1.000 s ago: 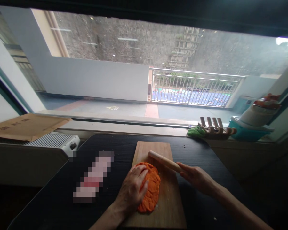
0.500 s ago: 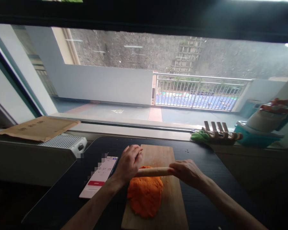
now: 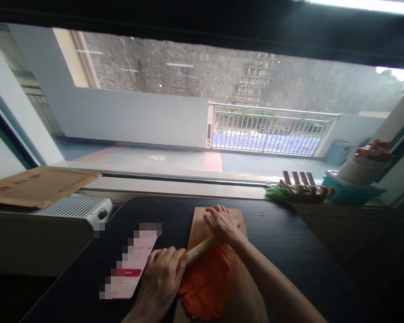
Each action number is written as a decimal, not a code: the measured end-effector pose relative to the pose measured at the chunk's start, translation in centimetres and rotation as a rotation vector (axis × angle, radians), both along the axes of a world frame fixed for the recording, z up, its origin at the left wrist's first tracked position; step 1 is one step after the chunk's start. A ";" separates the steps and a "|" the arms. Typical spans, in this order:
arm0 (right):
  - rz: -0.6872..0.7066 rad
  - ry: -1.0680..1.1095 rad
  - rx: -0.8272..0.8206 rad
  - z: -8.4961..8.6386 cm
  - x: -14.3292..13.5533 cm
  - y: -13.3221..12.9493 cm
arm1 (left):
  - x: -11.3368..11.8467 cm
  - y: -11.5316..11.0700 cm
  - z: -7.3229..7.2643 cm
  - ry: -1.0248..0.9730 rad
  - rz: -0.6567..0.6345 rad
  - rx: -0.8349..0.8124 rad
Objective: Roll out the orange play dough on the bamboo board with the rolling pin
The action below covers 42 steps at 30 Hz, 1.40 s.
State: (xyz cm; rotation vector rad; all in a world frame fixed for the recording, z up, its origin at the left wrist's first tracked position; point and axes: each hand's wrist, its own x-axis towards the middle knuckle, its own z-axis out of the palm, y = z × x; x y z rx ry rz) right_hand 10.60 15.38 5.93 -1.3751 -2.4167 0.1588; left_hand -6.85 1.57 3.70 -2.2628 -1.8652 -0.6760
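Note:
A flattened, uneven piece of orange dough (image 3: 207, 285) lies on a wooden board (image 3: 247, 282). The pale rolling pin (image 3: 202, 252) rests slantwise across the upper left part of the dough. My left hand (image 3: 164, 273) is wrapped round its near left end, beside the board. Over the far right end lies my right hand (image 3: 221, 223), palm down with the fingers spread, and a bit of the pin's tip shows past it. The palm hides part of the pin.
A phone (image 3: 131, 264) with a running timer lies left of the board on the dark table (image 3: 283, 251). Behind it stand a heater (image 3: 77, 207) with a brown envelope (image 3: 40, 185), a green cloth (image 3: 278, 192), a clip rack (image 3: 305, 188) and a teal basin (image 3: 353, 190) by the window.
The rolling pin has turned from nearly level to slanted. My left hand has come nearer and left; my right hand has moved left and farther away, its fingers now spread.

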 end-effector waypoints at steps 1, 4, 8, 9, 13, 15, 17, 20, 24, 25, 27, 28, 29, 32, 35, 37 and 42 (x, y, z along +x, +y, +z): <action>0.002 0.001 -0.007 0.0 -0.2 0.2 | 0.1 0.1 0.0 0.012 -0.013 0.035; 0.058 -0.015 -0.022 -0.4 1.1 -0.8 | 0.3 -0.4 -0.5 0.052 -0.100 0.189; 0.123 -0.043 -0.024 -0.5 2.3 -1.8 | 0.4 -1.2 -1.2 0.098 -0.161 0.309; 0.129 -0.044 -0.019 -0.4 1.6 -1.5 | 0.2 -1.1 -1.3 0.098 -0.141 0.299; 0.136 -0.041 -0.011 0.1 -3.0 1.2 | -0.6 -0.4 -1.4 0.082 -0.020 0.216; 0.159 -0.048 -0.015 0.2 -4.0 1.5 | -0.7 -0.5 -1.5 0.089 -0.008 0.216; 0.204 -0.065 -0.027 0.0 -3.0 0.6 | -0.5 -0.9 -1.6 0.109 -0.044 0.246; 0.275 -0.104 -0.050 -0.3 0.1 -1.6 | 0.0 -1.8 -1.6 0.134 -0.126 0.267; 0.276 -0.123 -0.053 0.0 -0.2 -1.7 | -0.3 -1.8 -1.3 0.099 -0.091 0.246; 0.262 -0.120 -0.056 0.2 -1.1 -1.3 | -0.5 -1.7 -1.2 0.088 -0.057 0.239; 0.249 -0.117 -0.065 0.4 -2.5 -0.6 | -0.8 -1.6 -1.0 0.073 -0.009 0.226; 0.249 -0.119 -0.070 0.4 -2.6 -0.7 | -0.8 -1.7 -0.9 0.070 -0.005 0.223; 0.254 -0.124 -0.077 0.4 -2.2 -1.0 | -0.8 -1.9 -0.7 0.065 -0.012 0.226; 0.284 -0.156 -0.121 0.1 1.2 -3.4 | -0.3 -2.6 -0.3 0.053 -0.083 0.234; 0.297 -0.180 -0.157 0.0 3.2 -4.6 | 0.0 -3.0 -0.2 0.039 -0.123 0.249; 0.259 -0.180 -0.154 0.2 1.7 -3.5 | -0.3 -2.8 -0.3 0.024 -0.084 0.236; 0.188 -0.152 -0.135 0.8 -2.9 -0.6 | -1.0 -2.3 -1.0 -0.002 0.071 0.179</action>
